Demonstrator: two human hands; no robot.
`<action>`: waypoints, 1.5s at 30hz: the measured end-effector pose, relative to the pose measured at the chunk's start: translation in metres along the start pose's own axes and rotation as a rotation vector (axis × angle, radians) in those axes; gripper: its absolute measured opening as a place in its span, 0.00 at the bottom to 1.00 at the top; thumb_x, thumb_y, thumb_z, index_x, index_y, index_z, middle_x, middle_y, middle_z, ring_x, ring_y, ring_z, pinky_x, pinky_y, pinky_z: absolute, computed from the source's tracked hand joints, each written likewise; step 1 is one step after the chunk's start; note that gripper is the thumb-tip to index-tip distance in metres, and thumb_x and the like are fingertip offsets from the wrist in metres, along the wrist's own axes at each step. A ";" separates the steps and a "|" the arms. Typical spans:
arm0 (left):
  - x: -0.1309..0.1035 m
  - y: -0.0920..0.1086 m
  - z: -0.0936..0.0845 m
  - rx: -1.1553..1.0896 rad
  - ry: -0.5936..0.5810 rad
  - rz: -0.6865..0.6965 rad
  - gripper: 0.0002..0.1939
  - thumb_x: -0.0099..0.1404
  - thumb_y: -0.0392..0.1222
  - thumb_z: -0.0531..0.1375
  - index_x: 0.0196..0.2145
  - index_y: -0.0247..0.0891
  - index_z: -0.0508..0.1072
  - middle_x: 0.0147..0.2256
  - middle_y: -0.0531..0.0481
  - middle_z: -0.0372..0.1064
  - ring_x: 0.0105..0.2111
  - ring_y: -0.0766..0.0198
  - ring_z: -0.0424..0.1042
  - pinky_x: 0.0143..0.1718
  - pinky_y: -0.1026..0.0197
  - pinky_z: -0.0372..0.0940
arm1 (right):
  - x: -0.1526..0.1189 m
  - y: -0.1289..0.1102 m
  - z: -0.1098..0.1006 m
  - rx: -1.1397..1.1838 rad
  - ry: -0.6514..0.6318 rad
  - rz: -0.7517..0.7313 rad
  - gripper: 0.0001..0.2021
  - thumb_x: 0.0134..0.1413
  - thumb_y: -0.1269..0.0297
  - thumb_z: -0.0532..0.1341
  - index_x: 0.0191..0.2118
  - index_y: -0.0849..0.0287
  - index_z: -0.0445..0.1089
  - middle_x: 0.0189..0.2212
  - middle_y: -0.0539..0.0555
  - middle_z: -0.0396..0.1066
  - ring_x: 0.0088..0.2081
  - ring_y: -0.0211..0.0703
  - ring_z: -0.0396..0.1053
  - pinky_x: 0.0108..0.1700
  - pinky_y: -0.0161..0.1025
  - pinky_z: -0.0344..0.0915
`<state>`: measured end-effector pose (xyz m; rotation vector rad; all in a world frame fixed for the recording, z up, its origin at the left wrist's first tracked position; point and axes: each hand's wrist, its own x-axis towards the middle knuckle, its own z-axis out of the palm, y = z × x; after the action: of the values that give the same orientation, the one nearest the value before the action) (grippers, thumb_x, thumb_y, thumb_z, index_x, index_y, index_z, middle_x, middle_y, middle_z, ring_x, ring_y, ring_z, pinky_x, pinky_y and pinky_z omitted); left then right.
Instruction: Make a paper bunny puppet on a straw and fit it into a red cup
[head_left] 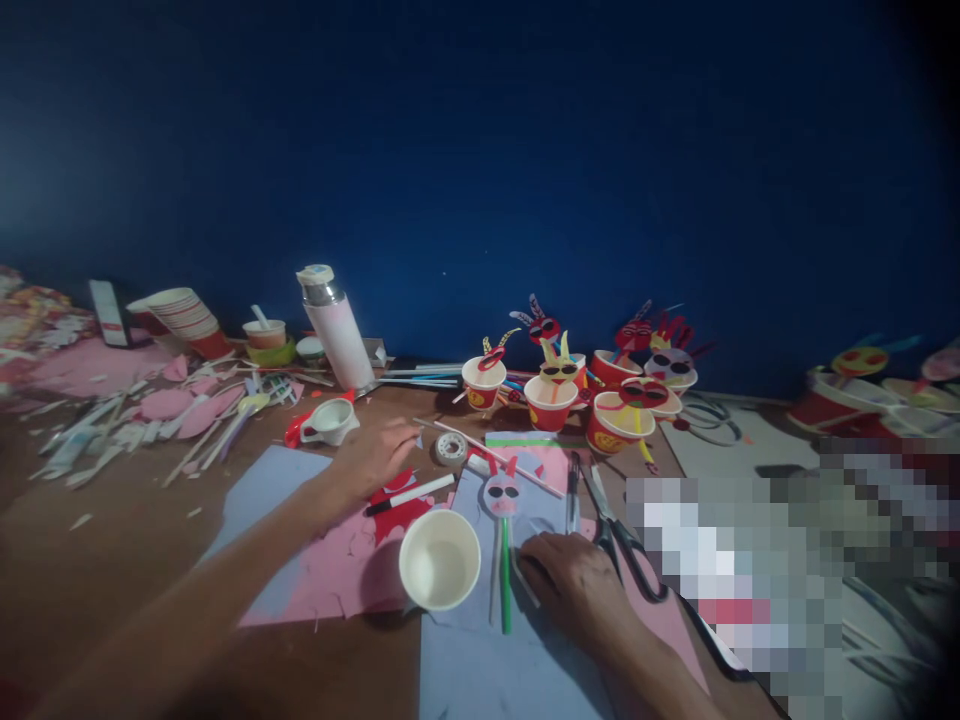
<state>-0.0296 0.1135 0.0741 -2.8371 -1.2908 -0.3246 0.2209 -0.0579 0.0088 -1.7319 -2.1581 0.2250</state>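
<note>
Right hand (574,580) sat by green straw (506,590), left hand (386,447) near tape roll (451,449); couldn't tell either's grip. Probably positioning; needed light fingertips.

Blue wall (450,180) seen behind the brown table (97,600); white-and-pink flask (341,340) with silver neck placed upright near the wall, slightly tilted in view; phone (109,314) propped at far left; stacked paper cups (184,318) tipped, seen nearby; small cup (265,333) with a pale stick seated in a yellow-green holder (271,353); paper scraps (161,403) and loose strips scattered in front; decorated red cups (551,405) grouped at right of centre, topped with paper faces; more cups (847,398) seen at far right, blurred; lower right pixelated.
</note>
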 end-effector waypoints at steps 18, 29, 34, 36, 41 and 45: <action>-0.056 0.001 0.039 -0.252 0.186 -0.027 0.13 0.67 0.39 0.49 0.37 0.40 0.73 0.34 0.48 0.73 0.35 0.63 0.71 0.40 0.62 0.64 | 0.021 0.028 -0.030 -0.164 0.136 0.125 0.09 0.59 0.65 0.54 0.37 0.54 0.73 0.32 0.51 0.73 0.33 0.41 0.71 0.34 0.34 0.61; -0.062 -0.007 0.051 -0.300 0.246 -0.028 0.10 0.67 0.39 0.51 0.37 0.40 0.73 0.34 0.49 0.74 0.36 0.63 0.72 0.41 0.61 0.65 | 0.049 0.045 -0.018 -0.427 0.084 0.118 0.10 0.59 0.65 0.55 0.32 0.58 0.72 0.31 0.56 0.72 0.33 0.45 0.69 0.31 0.36 0.55; -0.060 -0.009 0.049 -0.317 0.250 -0.037 0.10 0.66 0.39 0.51 0.36 0.40 0.73 0.34 0.48 0.74 0.36 0.62 0.73 0.41 0.61 0.66 | 0.050 0.042 -0.036 -0.435 0.106 0.147 0.10 0.60 0.64 0.54 0.31 0.57 0.71 0.32 0.54 0.72 0.33 0.44 0.70 0.28 0.36 0.53; -0.060 -0.010 0.047 -0.319 0.260 -0.040 0.10 0.66 0.38 0.51 0.36 0.40 0.73 0.34 0.49 0.74 0.36 0.63 0.73 0.41 0.62 0.66 | 0.051 0.038 -0.041 -0.423 0.130 0.127 0.10 0.60 0.64 0.54 0.31 0.56 0.71 0.32 0.53 0.71 0.34 0.44 0.69 0.30 0.36 0.53; -0.053 -0.009 0.035 -0.315 0.314 -0.017 0.12 0.67 0.38 0.50 0.44 0.40 0.70 0.40 0.47 0.71 0.42 0.62 0.70 0.44 0.61 0.65 | 0.054 0.015 -0.043 -0.368 0.162 -0.002 0.11 0.61 0.63 0.54 0.32 0.56 0.72 0.31 0.53 0.71 0.33 0.44 0.68 0.32 0.38 0.52; -0.045 -0.007 0.023 -0.181 0.368 0.024 0.17 0.64 0.40 0.55 0.51 0.42 0.68 0.49 0.43 0.64 0.49 0.52 0.63 0.49 0.50 0.60 | 0.062 -0.012 -0.043 -0.310 0.139 -0.153 0.11 0.61 0.66 0.54 0.31 0.56 0.72 0.28 0.52 0.70 0.31 0.42 0.66 0.33 0.39 0.50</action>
<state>-0.0599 0.0869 0.0421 -2.7425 -1.2027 -0.9553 0.2154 -0.0053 0.0640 -1.6676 -2.3003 -0.2757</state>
